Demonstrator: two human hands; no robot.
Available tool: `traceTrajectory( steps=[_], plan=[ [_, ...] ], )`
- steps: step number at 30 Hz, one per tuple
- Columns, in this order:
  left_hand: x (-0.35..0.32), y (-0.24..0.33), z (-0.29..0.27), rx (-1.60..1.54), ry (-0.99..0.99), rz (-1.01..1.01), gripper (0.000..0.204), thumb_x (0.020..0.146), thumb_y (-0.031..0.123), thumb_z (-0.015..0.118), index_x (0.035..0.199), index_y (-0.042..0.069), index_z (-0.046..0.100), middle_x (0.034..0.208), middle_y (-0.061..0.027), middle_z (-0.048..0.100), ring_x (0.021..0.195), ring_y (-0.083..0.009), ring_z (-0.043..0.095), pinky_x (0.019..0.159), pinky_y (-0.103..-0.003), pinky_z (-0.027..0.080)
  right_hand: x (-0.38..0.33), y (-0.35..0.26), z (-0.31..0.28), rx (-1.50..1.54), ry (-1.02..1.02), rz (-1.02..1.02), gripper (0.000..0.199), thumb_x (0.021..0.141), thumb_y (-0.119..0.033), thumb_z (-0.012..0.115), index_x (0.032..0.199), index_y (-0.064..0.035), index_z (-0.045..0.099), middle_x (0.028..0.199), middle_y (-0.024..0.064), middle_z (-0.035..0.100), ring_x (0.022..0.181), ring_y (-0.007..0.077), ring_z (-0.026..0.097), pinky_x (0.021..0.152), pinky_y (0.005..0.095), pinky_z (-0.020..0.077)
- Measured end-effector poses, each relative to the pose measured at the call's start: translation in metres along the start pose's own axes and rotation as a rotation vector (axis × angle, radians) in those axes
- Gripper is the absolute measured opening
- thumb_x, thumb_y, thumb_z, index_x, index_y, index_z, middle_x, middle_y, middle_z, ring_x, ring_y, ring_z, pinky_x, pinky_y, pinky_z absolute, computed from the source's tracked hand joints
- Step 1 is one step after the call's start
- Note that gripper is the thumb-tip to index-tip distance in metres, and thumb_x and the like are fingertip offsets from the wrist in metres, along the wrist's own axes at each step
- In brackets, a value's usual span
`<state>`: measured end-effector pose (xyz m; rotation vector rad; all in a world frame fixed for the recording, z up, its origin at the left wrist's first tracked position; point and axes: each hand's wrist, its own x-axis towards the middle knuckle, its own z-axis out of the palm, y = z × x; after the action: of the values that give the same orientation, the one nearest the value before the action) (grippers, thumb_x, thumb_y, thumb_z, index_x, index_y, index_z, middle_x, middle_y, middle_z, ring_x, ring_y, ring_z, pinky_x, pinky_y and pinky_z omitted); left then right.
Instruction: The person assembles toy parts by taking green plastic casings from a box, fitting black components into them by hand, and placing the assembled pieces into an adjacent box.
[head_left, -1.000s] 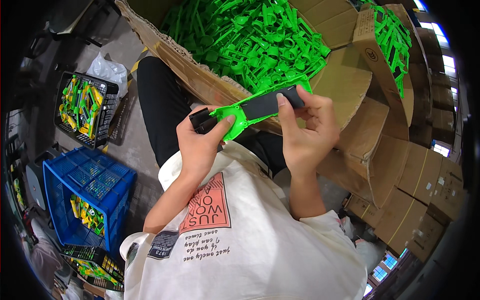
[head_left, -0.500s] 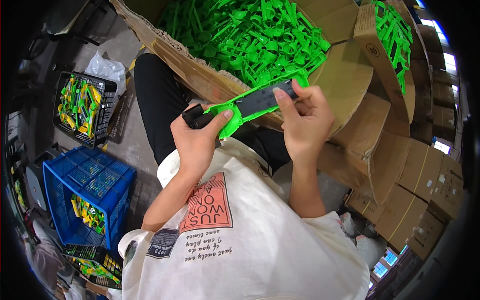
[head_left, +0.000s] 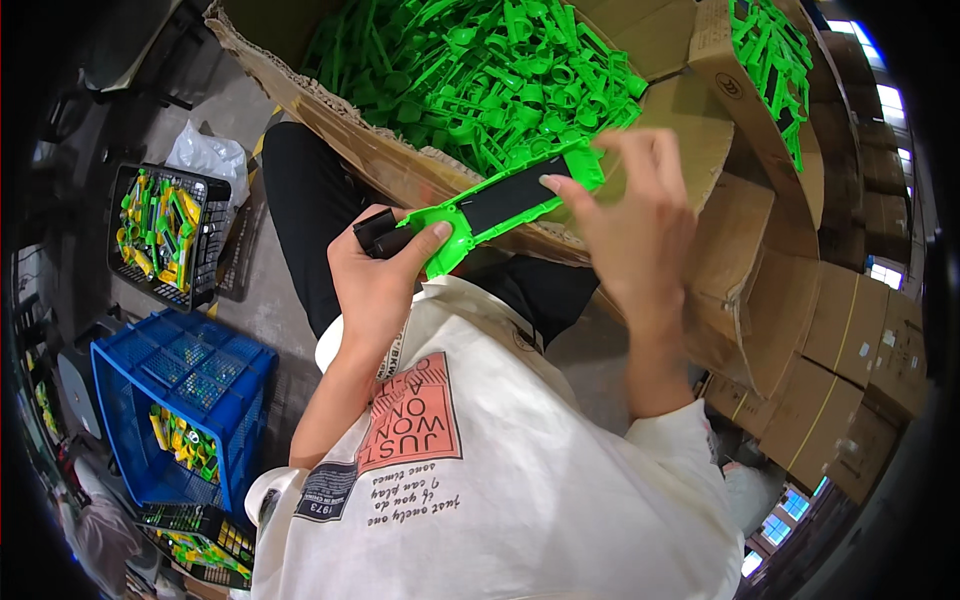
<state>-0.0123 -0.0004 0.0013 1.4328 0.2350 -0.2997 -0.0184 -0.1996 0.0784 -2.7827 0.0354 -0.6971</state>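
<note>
A long green plastic shell (head_left: 425, 216) slants up to the right in front of me, its open side facing me. Its recess holds a flat black insert (head_left: 515, 194). My left hand (head_left: 375, 275) grips the shell's lower left end, thumb pressed on the inner face. Two short black cylinders (head_left: 380, 235) stick out beside that hand's fingers; I cannot tell whether they join the shell. My right hand (head_left: 645, 215), slightly blurred, is spread at the shell's upper right end. Its thumb tip is over the insert's edge, and whether it touches is unclear.
A large torn cardboard box (head_left: 300, 85) full of green plastic parts (head_left: 500, 75) stands ahead. Another box (head_left: 715, 75) of green parts is at right. Leftward are a black basket (head_left: 205, 235) of mixed parts and a blue crate (head_left: 190, 350). Closed cartons (head_left: 810, 420) stack right.
My right hand has let go of the shell's right end and moved right, its fingers opening. The black insert now lies flat in the recess. My left hand keeps its grip, shifted slightly left.
</note>
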Motion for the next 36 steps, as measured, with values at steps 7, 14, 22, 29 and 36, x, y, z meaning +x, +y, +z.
traceTrajectory(
  steps=[7, 14, 22, 29, 36],
  plan=[
    [0.002, 0.003, -0.001, 0.046, -0.035, 0.052, 0.016, 0.075, 0.006, 0.077, 0.080, -0.001, 0.063, 0.064, -0.0007, 0.061, 0.052, -0.0037, 0.053, 0.045, -0.018, 0.039, 0.055, 0.051, -0.002, 0.252, -0.866, 0.173, 0.044, 0.066, -0.034, 0.082, 0.063, -0.0012, 0.053, 0.051, 0.0023, 0.043, 0.048, 0.0120, 0.041, 0.046, 0.0306, 0.0310],
    [0.004, 0.011, -0.009, 0.071, -0.088, -0.038, 0.015, 0.074, 0.002, 0.076, 0.082, -0.002, 0.064, 0.069, -0.0043, 0.064, 0.058, -0.0075, 0.059, 0.052, -0.019, 0.046, 0.042, 0.050, -0.001, 0.349, -0.912, 0.182, 0.047, 0.069, -0.031, 0.082, 0.056, -0.0053, 0.045, 0.049, -0.0030, 0.035, 0.048, 0.0064, 0.033, 0.044, 0.0280, 0.0246],
    [0.007, 0.010, -0.008, 0.035, -0.086, 0.022, 0.015, 0.074, 0.005, 0.077, 0.079, -0.002, 0.064, 0.064, -0.0018, 0.062, 0.052, -0.0045, 0.054, 0.046, -0.019, 0.040, 0.029, 0.051, 0.009, 0.396, -0.828, 0.041, 0.039, 0.072, -0.031, 0.081, 0.069, -0.0021, 0.055, 0.053, 0.0009, 0.046, 0.051, 0.0076, 0.042, 0.046, 0.0268, 0.0324],
    [0.005, 0.007, -0.012, 0.005, -0.112, -0.008, 0.012, 0.075, 0.002, 0.074, 0.083, -0.003, 0.066, 0.068, -0.0031, 0.064, 0.055, -0.0054, 0.056, 0.048, -0.020, 0.043, 0.021, 0.036, -0.002, 0.557, -0.901, 0.119, 0.028, 0.079, -0.026, 0.075, 0.088, -0.0006, 0.065, 0.061, 0.0055, 0.055, 0.054, 0.0110, 0.054, 0.051, 0.0278, 0.0428],
    [0.007, 0.000, -0.014, 0.025, -0.084, -0.095, 0.013, 0.075, 0.000, 0.073, 0.086, -0.004, 0.067, 0.069, -0.0052, 0.065, 0.055, -0.0080, 0.058, 0.049, -0.020, 0.046, 0.016, 0.041, -0.005, 0.588, -0.940, 0.162, 0.023, 0.085, -0.024, 0.069, 0.093, -0.0018, 0.065, 0.061, 0.0056, 0.059, 0.053, 0.0093, 0.057, 0.046, 0.0232, 0.0413]
  ],
)
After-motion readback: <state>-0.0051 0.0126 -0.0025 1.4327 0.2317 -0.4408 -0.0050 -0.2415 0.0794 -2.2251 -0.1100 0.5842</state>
